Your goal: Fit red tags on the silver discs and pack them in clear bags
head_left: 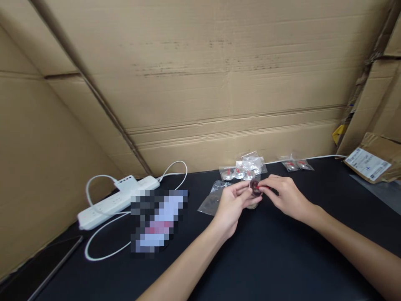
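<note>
One small, dark disc (255, 187) is held up over the worktop (266, 263), right of the middle and towards the far side. The left hand (232, 200) has its grip closed on the disc, thumb and fingers at its rim; the right hand (286, 196) has thumb and forefinger together on a red bit (259, 188) at the disc's face. Just under the left fingers shows a pale round thing (252, 205), mostly hidden. A clear bag (210, 201) lies just left of the left hand. Beyond the hands is a cluster of packets (247, 163) with shiny, red-marked contents, and farther right two more packets (296, 165) lie side by side. At the far right sits a parcel (374, 154) with a white label, near a yellow object (338, 134). To the left are a white power strip (117, 202), a looping white cable (90, 251), a pixelated item (161, 221) and, nearest, a dark flat slab (46, 263). Cardboard walls (225, 88) stand around.
</note>
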A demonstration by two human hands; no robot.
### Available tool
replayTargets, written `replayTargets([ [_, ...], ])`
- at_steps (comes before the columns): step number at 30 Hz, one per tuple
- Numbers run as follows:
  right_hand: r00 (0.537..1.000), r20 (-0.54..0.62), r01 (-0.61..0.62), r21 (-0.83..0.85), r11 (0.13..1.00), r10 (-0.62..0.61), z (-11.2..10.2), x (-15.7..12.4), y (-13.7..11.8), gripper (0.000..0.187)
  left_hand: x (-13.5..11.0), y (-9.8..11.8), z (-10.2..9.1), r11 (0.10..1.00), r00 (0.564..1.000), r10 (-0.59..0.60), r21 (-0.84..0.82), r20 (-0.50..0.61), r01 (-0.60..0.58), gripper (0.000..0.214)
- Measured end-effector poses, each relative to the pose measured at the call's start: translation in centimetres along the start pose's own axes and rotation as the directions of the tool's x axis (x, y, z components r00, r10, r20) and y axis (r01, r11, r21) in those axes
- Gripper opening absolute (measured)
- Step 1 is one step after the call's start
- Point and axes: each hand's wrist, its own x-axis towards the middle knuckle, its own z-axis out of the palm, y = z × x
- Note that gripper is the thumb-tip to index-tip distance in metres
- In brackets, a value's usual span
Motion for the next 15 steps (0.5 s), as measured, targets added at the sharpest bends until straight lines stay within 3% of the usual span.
replayTargets([
  [15, 1.0, -0.019, -0.008, -0.134, 0.991, 0.006, 0.58, -0.11, -0.22, 0.016, -0.14, -0.53, 0.2, 1.0, 1.0, 0.012, -0.016, -0.024, -0.013, 0.039],
])
